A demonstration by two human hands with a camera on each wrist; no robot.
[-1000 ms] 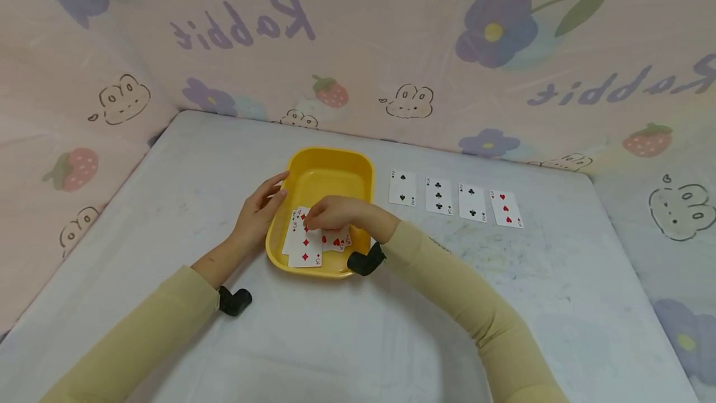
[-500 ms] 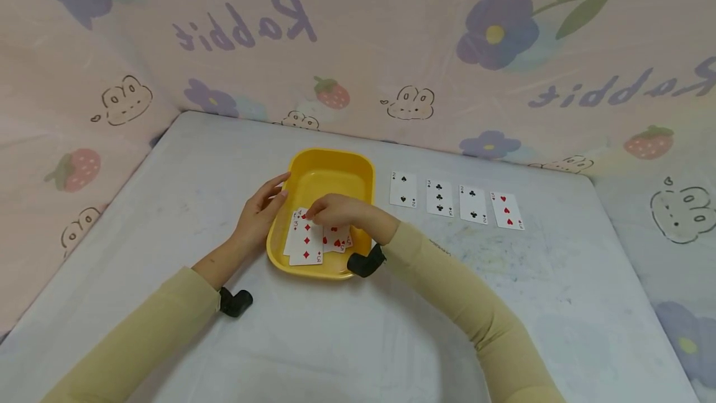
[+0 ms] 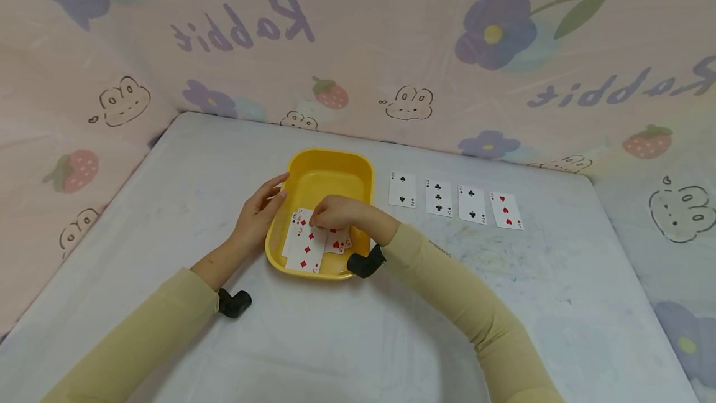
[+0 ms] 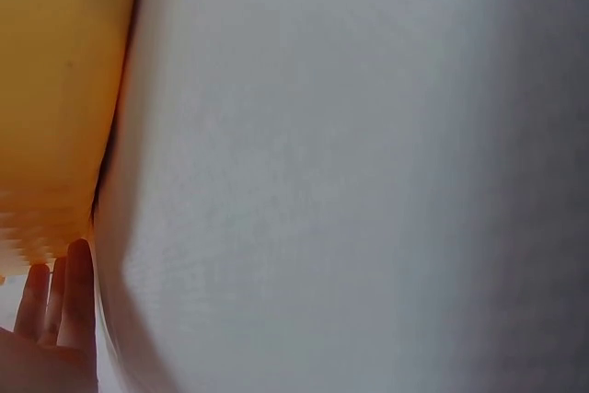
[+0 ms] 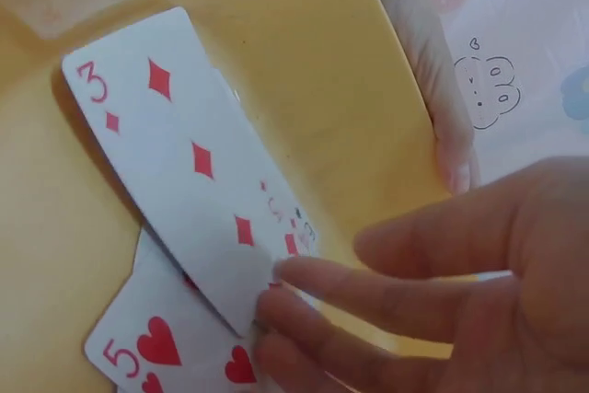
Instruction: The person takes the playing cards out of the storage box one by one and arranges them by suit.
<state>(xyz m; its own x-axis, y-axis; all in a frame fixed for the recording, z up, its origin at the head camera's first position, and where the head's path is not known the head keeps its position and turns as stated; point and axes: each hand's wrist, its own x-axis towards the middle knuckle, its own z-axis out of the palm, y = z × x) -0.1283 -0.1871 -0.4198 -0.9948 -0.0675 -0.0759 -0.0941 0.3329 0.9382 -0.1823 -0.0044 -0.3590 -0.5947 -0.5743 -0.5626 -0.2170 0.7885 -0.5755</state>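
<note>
A yellow tray (image 3: 324,185) stands on the table with overlapping playing cards inside its near half. My left hand (image 3: 254,219) rests against its left side; in the left wrist view, straight fingers (image 4: 79,287) touch the outer wall. My right hand (image 3: 344,211) reaches into the tray. Its fingertips touch the three of diamonds (image 5: 179,163), the thumb standing apart from the card. Underneath lies a five of hearts (image 5: 120,347), partly covered. More card corners peep out at the left of the pile, mostly hidden.
Right of the tray, a two of spades (image 3: 403,190), a three of clubs (image 3: 431,198), a two of clubs (image 3: 472,203) and a three of hearts (image 3: 506,211) lie face up in a row. A printed cloth wall (image 3: 358,30) closes the table's far side.
The three of diamonds has slid slightly toward the near end of the tray and turned, now lying tilted. The right hand has barely shifted; the left hand stays at the tray.
</note>
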